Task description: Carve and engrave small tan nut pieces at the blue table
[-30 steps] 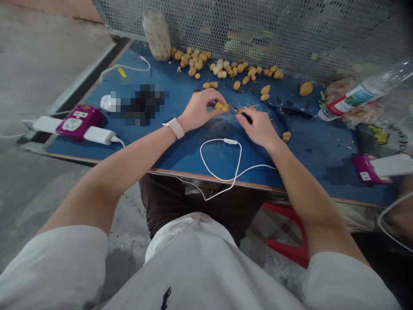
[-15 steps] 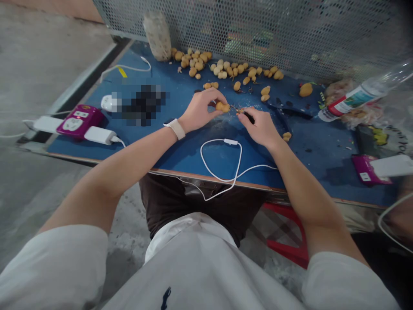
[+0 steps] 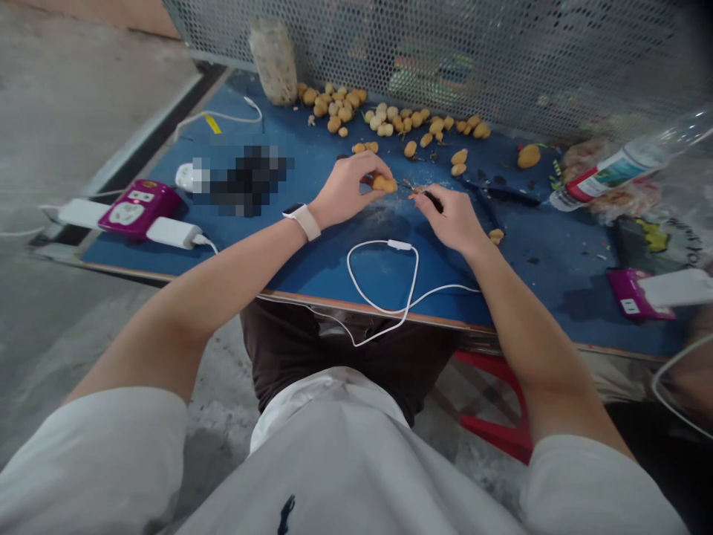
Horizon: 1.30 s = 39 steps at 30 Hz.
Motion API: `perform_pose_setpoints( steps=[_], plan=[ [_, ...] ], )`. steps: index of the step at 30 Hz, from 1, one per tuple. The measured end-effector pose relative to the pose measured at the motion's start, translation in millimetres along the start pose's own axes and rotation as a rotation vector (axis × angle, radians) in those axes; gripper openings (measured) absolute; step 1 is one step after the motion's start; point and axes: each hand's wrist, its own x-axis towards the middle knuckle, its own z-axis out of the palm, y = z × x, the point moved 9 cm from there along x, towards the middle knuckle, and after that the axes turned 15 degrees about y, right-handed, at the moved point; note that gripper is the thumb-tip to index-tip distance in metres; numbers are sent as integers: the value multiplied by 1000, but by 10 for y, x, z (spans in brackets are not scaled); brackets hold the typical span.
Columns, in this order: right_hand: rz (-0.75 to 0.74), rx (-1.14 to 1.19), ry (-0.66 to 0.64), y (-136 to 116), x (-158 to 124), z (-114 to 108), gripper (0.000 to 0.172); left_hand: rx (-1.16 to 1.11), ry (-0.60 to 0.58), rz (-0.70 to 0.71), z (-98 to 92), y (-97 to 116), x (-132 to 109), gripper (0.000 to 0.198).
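A tall jar stands against the perforated metal mesh at the far edge of the blue tabletop, filled with something pale and speckled (its exact contents are hard to make out). To the right, a clear plastic bottle with a red-and-green label lies on its side beside a crinkled plastic bag. Above the middle of the tabletop, the left hand is closed around a smooth, rounded golden-tan piece, while the right hand pinches a small pointed tool with a dark handle, its tip close to that piece. Many similar pieces lie scattered along the mesh, and a smooth white cable loops on the tabletop below the hands.
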Motion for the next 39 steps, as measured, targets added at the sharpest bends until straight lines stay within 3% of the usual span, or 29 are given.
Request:
perform_pose_setpoints(
  steps=[9, 39],
  plan=[
    [-20, -25, -29, 7, -5, 24, 76, 4, -6, 0, 1, 44, -6, 18],
    [-56, -6, -37, 64, -9, 58, 86, 35, -34, 62, 19, 30, -24, 22]
  ],
)
